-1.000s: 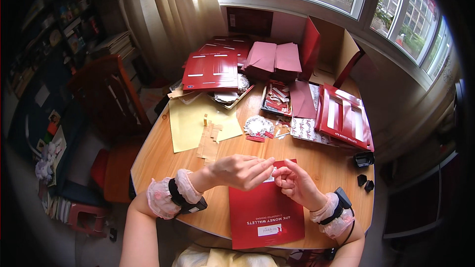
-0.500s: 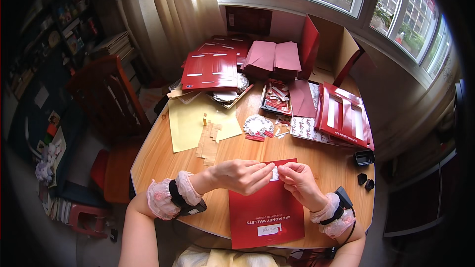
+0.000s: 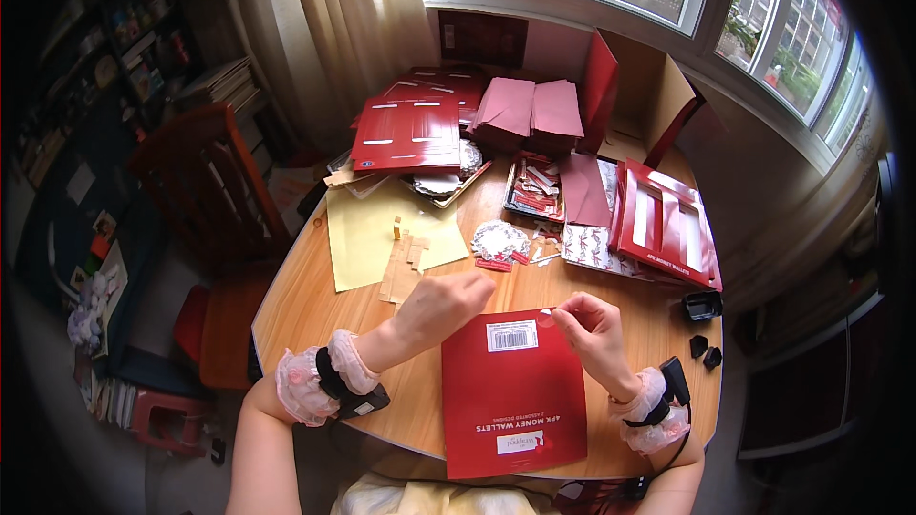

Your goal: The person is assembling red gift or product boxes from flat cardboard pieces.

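A red printed card sleeve (image 3: 515, 383) lies on the table in front of me, with a white barcode label (image 3: 512, 337) near its far edge. My right hand (image 3: 593, 336) is at the sleeve's far right corner, thumb and forefinger pinched together. At those fingertips shows a small pale, rounded piece (image 3: 545, 319), perhaps a sticker; whether it is held or lies on the card is unclear. My left hand (image 3: 441, 313) hovers just left of the sleeve's far edge, fingers bent and closed; anything inside them is hidden.
Beyond lie a yellow sheet (image 3: 358, 238) with tan paper strips (image 3: 405, 272), a white lacy disc (image 3: 500, 241) and a tray of small red-and-white pieces (image 3: 533, 186). Red sleeves (image 3: 405, 133), pink envelopes (image 3: 528, 107), window-cut red sleeves (image 3: 665, 224) and an open carton (image 3: 634, 95) stand behind.
My left hand has moved left, away from the right hand and the sleeve's far edge. The barcode label now shows fully. My right hand has shifted slightly right and away from me.
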